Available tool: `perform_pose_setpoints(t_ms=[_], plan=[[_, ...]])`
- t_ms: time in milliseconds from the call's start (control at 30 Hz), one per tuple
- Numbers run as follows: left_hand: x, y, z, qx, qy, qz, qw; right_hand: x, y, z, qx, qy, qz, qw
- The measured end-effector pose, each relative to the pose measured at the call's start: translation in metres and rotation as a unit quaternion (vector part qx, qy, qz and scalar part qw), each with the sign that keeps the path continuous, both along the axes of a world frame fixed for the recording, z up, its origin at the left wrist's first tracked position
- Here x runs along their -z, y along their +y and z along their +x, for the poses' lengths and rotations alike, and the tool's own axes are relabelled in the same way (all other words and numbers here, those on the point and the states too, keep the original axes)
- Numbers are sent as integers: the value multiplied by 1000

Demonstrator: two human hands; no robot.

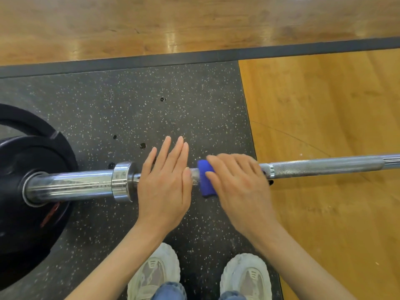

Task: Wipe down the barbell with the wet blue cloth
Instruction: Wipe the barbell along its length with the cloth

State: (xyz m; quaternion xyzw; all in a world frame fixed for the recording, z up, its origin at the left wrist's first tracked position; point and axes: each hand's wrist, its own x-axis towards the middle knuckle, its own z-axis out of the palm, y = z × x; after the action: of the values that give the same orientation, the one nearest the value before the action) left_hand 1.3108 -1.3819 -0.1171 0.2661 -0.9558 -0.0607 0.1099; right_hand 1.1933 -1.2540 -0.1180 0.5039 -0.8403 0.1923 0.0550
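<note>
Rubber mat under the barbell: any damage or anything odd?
Yes: the mat has several small dark holes, near and, just beyond the barbell. Otherwise nothing stands out.

We lose most of the blue cloth beneath the blurred right hand. The barbell runs off the picture's right edge, and its black plates are cut off at the left.

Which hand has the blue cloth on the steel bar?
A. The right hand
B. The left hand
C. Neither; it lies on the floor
A: the right hand curls over the wet blue cloth wrapped on the steel barbell, while the left hand rests flat, fingers straight.
</note>
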Motion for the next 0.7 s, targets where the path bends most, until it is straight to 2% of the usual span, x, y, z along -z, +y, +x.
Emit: perform_pose_setpoints(t_ms=[133,267,400,500,567,700], plan=[[0,10,7,-3,-12,6,1000,-7,-5,18,77,-22,37,996],[-2,18,16,-2,-10,21,1000,-5,-3,17,-8,-2,66,998],[-2,26,22,-3,-19,27,999,-16,17,12,61,-4,100,993],[-3,30,28,-2,-19,39,999,-10,-10,44,15,-13,89,996],[-4,33,33,1,-18,50,999,-9,-1,33,1,-7,81,997],[-6,39,36,0,-14,63,998,-15,22,16,68,10,121,990]])
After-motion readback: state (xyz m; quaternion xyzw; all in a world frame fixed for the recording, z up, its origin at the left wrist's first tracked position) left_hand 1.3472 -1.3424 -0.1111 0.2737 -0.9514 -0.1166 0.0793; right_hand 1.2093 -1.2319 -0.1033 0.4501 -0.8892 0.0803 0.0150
